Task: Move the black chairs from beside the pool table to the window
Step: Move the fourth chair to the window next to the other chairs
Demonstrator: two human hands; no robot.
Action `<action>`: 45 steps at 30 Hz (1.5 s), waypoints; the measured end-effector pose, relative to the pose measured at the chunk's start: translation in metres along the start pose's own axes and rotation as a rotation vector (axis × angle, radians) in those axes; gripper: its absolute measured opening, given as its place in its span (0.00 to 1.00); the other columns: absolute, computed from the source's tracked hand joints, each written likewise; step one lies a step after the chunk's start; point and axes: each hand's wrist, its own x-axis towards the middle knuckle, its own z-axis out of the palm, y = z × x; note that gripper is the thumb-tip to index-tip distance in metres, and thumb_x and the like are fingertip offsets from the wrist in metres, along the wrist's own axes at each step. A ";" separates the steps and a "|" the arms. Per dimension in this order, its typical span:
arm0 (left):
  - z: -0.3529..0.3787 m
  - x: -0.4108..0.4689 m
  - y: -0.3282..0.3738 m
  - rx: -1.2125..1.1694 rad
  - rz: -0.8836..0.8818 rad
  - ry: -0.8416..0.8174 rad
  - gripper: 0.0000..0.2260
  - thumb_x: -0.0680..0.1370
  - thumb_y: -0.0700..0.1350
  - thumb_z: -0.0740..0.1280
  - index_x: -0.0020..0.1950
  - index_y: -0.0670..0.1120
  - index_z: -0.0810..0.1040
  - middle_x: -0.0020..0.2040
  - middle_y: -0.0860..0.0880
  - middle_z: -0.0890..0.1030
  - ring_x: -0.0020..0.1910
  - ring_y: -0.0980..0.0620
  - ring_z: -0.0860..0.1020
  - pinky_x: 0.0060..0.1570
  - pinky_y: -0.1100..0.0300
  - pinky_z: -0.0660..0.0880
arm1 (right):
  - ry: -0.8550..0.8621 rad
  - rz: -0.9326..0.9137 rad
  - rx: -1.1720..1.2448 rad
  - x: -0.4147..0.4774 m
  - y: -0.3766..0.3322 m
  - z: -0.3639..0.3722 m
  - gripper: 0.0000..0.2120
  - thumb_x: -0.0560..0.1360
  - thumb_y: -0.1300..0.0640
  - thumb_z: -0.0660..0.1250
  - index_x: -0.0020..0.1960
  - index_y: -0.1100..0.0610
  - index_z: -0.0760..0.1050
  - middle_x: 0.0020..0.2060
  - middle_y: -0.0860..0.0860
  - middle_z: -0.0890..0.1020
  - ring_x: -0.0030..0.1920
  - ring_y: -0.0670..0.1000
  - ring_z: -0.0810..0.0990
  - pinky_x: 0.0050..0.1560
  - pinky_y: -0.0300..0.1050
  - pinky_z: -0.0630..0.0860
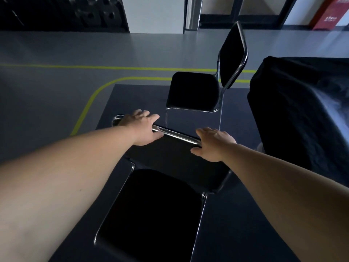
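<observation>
Chrome rail (175,136) along the top of the near chair (151,210): your left hand (140,127) grasps it towards its left end, fingers curled over the far side and thumb on the near side. Your right hand (213,143) grasps the same rail at its right end, fingers wrapped over it and thumb against the black back pad. Both of your forearms are bare and stretched forward.

You have the near chair's black seat directly below you, with its backrest on the far side. It stands on a dark mat (236,214). Just beyond it is the far chair (192,91), with the same black pads and chrome frame. It is turned sideways, backrest to the right, and is also on the mat.

To your right, the pool table (302,114) stands under a black cover, just beside both chairs. Yellow tape lines (132,68) cross the grey floor (56,50) beyond the mat. A steel bin (193,14) stands by the far wall.
</observation>
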 end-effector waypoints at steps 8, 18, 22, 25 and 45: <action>0.031 0.016 -0.005 -0.137 -0.016 0.041 0.27 0.77 0.71 0.50 0.63 0.56 0.74 0.64 0.52 0.76 0.67 0.47 0.68 0.67 0.43 0.56 | -0.030 0.114 0.206 0.018 -0.002 0.019 0.23 0.71 0.29 0.65 0.51 0.48 0.76 0.41 0.46 0.79 0.41 0.50 0.79 0.45 0.49 0.78; 0.045 -0.005 0.006 -0.206 -0.074 0.050 0.33 0.75 0.73 0.44 0.61 0.53 0.74 0.65 0.49 0.73 0.71 0.44 0.63 0.73 0.39 0.47 | 0.003 0.211 0.221 -0.015 -0.018 0.028 0.23 0.70 0.29 0.66 0.47 0.49 0.76 0.40 0.47 0.80 0.41 0.50 0.79 0.42 0.47 0.76; 0.051 -0.032 0.017 -0.223 -0.010 0.047 0.35 0.74 0.74 0.42 0.63 0.53 0.73 0.68 0.48 0.71 0.73 0.44 0.60 0.74 0.39 0.43 | 0.044 0.255 0.234 -0.054 -0.027 0.044 0.24 0.70 0.29 0.66 0.50 0.48 0.76 0.42 0.46 0.80 0.42 0.49 0.79 0.44 0.48 0.77; 0.053 -0.050 0.027 -0.239 0.006 0.037 0.39 0.72 0.75 0.40 0.69 0.53 0.71 0.74 0.47 0.66 0.77 0.45 0.54 0.74 0.39 0.39 | 0.089 0.307 0.227 -0.082 -0.035 0.059 0.24 0.69 0.29 0.66 0.51 0.47 0.76 0.41 0.45 0.79 0.41 0.49 0.78 0.41 0.47 0.75; 0.082 -0.200 0.103 -0.462 -0.100 0.053 0.34 0.72 0.61 0.67 0.74 0.49 0.65 0.79 0.37 0.40 0.71 0.35 0.65 0.61 0.46 0.73 | -0.099 0.474 0.665 -0.254 -0.122 0.154 0.21 0.75 0.37 0.66 0.46 0.56 0.71 0.39 0.51 0.75 0.42 0.54 0.75 0.41 0.46 0.71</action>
